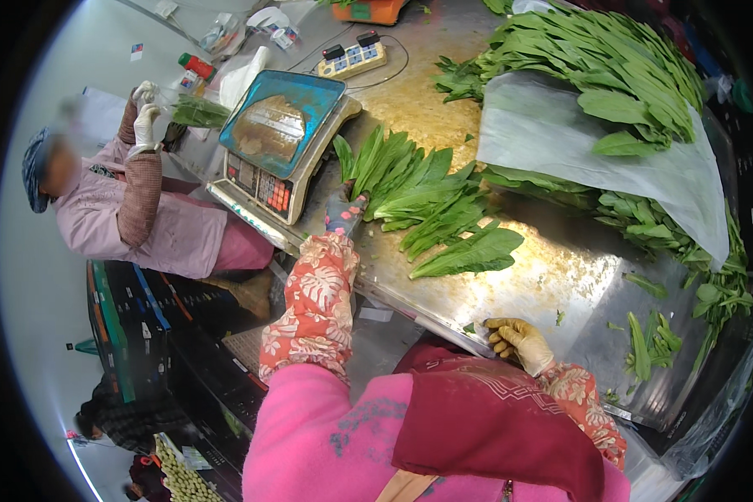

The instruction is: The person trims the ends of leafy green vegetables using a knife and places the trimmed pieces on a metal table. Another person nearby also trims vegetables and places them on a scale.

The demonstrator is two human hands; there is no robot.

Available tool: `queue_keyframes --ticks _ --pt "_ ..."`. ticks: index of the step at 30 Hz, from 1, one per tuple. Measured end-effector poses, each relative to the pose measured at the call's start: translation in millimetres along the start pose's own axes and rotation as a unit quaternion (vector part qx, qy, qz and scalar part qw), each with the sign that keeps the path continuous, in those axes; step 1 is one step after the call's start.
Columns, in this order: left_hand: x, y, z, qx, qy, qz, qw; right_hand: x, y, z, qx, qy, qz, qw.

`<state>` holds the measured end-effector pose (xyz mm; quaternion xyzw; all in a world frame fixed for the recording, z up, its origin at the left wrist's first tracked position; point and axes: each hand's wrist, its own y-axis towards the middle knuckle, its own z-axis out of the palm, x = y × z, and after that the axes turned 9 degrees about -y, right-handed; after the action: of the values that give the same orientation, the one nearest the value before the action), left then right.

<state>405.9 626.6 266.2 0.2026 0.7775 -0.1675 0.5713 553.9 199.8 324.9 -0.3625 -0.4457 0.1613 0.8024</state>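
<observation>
My left hand [345, 212], in a dark grey glove with pink spots, reaches to the near-left end of a row of long-leaf green vegetables [417, 179] on the metal table [452, 301]. Its thumb and a finger are apart at the stems; whether it grips any is hidden. At the table's front edge, my right hand [519, 342] wears a yellowed glove, its fingers loosely bent with nothing visible in them. A small leaf scrap [469, 328] lies close by. Nearest to me in the row is a separate leafy bunch [467, 252].
A weighing scale [282, 138] with a blue pan stands beside my left hand. Stacked greens [590, 69] and a whitish sheet [539, 125] occupy the far right. Behind lies a power strip [352, 61] with cables. A co-worker [144, 201] holds bagged greens [199, 112] at left.
</observation>
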Motion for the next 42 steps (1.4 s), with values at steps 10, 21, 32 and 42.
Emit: queue_keyframes --ticks 10,21,32,42 --pt "-36.2 0.6 1.0 -0.045 0.231 0.228 0.945 54.5 45.7 41.8 0.035 -0.048 -0.049 0.997" --pt "-46.5 -11.2 9.8 0.031 0.319 0.157 0.934 49.7 62.0 58.1 0.04 -0.027 -0.005 0.999" --pt "-97.7 -44.5 6.1 0.015 -0.285 -0.157 0.946 86.3 61.0 72.4 -0.007 -0.088 -0.087 0.992" --pt "-86.6 -142.0 93.8 0.151 -0.641 -0.298 0.692 110.2 70.8 91.7 -0.197 -0.121 -0.242 0.942"
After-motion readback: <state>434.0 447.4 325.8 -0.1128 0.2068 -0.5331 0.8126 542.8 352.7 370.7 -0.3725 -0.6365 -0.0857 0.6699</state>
